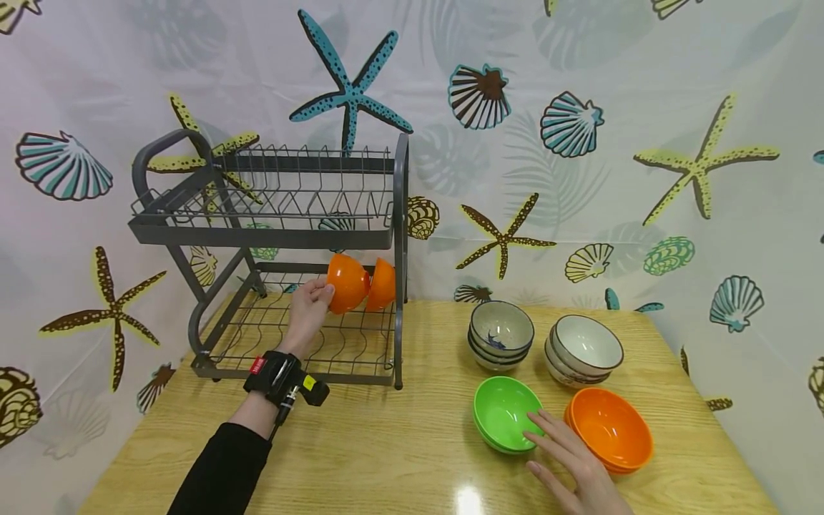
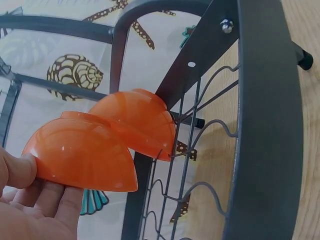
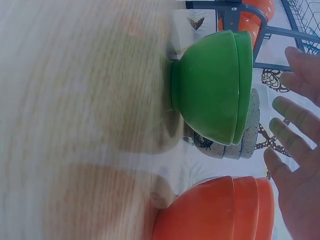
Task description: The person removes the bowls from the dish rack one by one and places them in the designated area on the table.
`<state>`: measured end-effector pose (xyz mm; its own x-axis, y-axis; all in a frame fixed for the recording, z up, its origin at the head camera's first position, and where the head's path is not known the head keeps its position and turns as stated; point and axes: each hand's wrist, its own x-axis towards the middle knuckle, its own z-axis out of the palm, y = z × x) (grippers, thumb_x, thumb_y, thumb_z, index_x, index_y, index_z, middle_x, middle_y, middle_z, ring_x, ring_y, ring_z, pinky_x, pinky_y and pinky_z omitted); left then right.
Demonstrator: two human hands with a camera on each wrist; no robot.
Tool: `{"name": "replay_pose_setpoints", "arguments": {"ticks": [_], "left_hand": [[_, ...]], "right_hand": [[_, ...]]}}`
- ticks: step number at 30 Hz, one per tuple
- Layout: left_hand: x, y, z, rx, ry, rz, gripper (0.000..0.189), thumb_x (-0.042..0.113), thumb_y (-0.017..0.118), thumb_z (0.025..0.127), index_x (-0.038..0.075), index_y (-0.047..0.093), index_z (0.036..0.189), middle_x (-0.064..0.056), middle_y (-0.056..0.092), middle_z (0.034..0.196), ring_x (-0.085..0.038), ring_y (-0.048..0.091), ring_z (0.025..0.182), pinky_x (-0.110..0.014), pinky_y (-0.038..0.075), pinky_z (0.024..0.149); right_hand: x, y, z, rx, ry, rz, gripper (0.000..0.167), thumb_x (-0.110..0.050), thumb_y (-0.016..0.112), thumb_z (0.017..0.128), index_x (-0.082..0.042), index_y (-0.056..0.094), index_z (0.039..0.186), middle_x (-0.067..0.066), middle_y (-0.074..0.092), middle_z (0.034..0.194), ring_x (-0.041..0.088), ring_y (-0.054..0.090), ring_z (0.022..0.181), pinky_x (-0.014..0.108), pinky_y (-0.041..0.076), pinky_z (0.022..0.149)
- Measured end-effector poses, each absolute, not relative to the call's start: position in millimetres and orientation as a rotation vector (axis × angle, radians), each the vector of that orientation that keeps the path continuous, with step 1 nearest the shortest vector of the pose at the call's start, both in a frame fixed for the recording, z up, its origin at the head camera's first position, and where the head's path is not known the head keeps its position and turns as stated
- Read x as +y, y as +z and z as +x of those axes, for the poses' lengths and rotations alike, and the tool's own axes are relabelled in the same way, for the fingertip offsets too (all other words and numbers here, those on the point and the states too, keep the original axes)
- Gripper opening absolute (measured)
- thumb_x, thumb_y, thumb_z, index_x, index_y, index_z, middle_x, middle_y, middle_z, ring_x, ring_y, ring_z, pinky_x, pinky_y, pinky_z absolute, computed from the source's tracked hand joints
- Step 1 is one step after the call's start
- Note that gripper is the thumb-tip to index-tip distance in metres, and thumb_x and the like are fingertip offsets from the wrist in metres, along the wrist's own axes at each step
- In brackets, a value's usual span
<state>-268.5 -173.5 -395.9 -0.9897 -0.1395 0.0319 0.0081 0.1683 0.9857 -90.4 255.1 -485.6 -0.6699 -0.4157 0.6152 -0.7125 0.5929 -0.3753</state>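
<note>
My left hand (image 1: pixel 310 309) pinches the rim of an orange bowl (image 1: pixel 347 284) at the lower tier of the grey dish rack (image 1: pixel 367 379). That bowl is tipped on its side; in the left wrist view its base meets a second orange bowl (image 2: pixel 135 120) standing on the wires. Thumb on the outside and fingers under the rim show in the left wrist view. My right hand (image 1: pixel 576 465) hovers with spread fingers over the edge of a green bowl stack (image 1: pixel 502 411), holding nothing. Close to its right side is a stack of orange bowls (image 1: pixel 611 429).
Behind the green bowls stands a stack of grey speckled bowls (image 1: pixel 501 332), with another pale bowl stack (image 1: pixel 586 347) to its right. The rack's upper tier (image 1: pixel 277 193) spans above my left hand. A patterned curtain (image 1: pixel 579 71) hangs behind the wooden table (image 1: pixel 360 458).
</note>
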Motion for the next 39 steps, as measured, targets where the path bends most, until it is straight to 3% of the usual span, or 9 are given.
{"name": "replay_pose_setpoints", "arguments": {"ticks": [9,19,28,30,35,39], "left_hand": [[-172.3,-390.6,-249.5,-2.329,-1.813,0.047,0.034,0.017,0.046,0.108,-0.006,0.052,0.132,-0.027,0.062,0.135,-0.036,0.058,0.124,-0.041,0.045,0.101],[-174.1,-388.8,-231.6,-2.384,-1.644,-0.069,0.029,0.012,0.049,0.106,-0.008,0.057,0.126,-0.030,0.068,0.121,-0.039,0.064,0.115,-0.044,0.049,0.101],[-168.1,-383.6,-210.8,-2.419,-1.445,-0.160,0.023,0.009,0.054,0.104,-0.007,0.061,0.118,-0.026,0.072,0.113,-0.036,0.068,0.106,-0.021,0.050,0.085],[-165.9,-383.1,-206.0,-2.423,-1.416,-0.178,0.022,0.008,0.055,0.103,-0.007,0.061,0.118,-0.025,0.073,0.112,-0.036,0.069,0.105,-0.024,0.051,0.085],[-159.9,-383.7,-195.0,-2.423,-1.349,-0.242,0.021,0.007,0.057,0.101,-0.005,0.063,0.118,-0.022,0.074,0.108,-0.035,0.071,0.102,-0.043,0.055,0.090],[-156.0,-382.3,-187.2,-2.417,-1.306,-0.302,0.019,0.005,0.059,0.099,-0.004,0.065,0.115,-0.020,0.076,0.103,-0.034,0.072,0.099,-0.042,0.055,0.087]], "right_hand": [[259.1,-484.0,-91.7,-2.380,0.852,0.903,0.056,0.002,0.083,0.072,-0.007,0.068,0.126,0.005,0.055,0.150,0.002,0.032,0.150,0.008,0.020,0.120],[261.8,-471.9,-96.2,-2.352,0.810,0.911,0.059,0.002,0.082,0.073,-0.009,0.067,0.129,0.002,0.051,0.153,0.002,0.033,0.150,0.008,0.022,0.120],[266.8,-460.7,-105.1,-2.289,0.807,0.992,0.051,-0.005,0.080,0.080,-0.004,0.066,0.129,0.004,0.047,0.156,0.009,0.035,0.151,0.013,0.023,0.123],[266.6,-457.1,-105.8,-2.303,0.798,0.984,0.050,-0.005,0.079,0.081,-0.005,0.066,0.129,0.003,0.047,0.156,0.009,0.034,0.151,0.013,0.022,0.123],[264.9,-448.3,-107.9,-2.328,0.776,0.969,0.048,-0.007,0.078,0.084,-0.006,0.066,0.130,0.003,0.049,0.155,0.009,0.034,0.151,0.013,0.021,0.123],[262.7,-443.2,-111.8,-2.317,0.766,0.982,0.042,-0.013,0.076,0.089,-0.007,0.066,0.130,0.005,0.050,0.154,0.010,0.033,0.151,0.013,0.021,0.124]]}}
